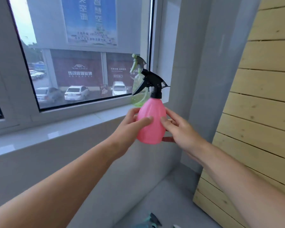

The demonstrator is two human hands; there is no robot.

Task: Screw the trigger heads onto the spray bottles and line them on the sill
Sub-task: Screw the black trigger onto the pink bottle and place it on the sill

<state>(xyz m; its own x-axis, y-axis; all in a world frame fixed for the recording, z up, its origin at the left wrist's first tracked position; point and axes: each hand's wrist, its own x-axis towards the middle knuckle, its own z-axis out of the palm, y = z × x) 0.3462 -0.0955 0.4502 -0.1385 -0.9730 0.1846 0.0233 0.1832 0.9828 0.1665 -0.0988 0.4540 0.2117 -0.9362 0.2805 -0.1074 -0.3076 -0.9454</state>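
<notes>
left hand [132, 122], right hand [182, 131], arms outstretched, fingers cupped

Red storefront sign [80, 69] outside window: "MARCO POLO"; small sign [118, 76]: "MKBO".

Green bottle [139, 89] half behind pink bottle [151, 122]
</notes>
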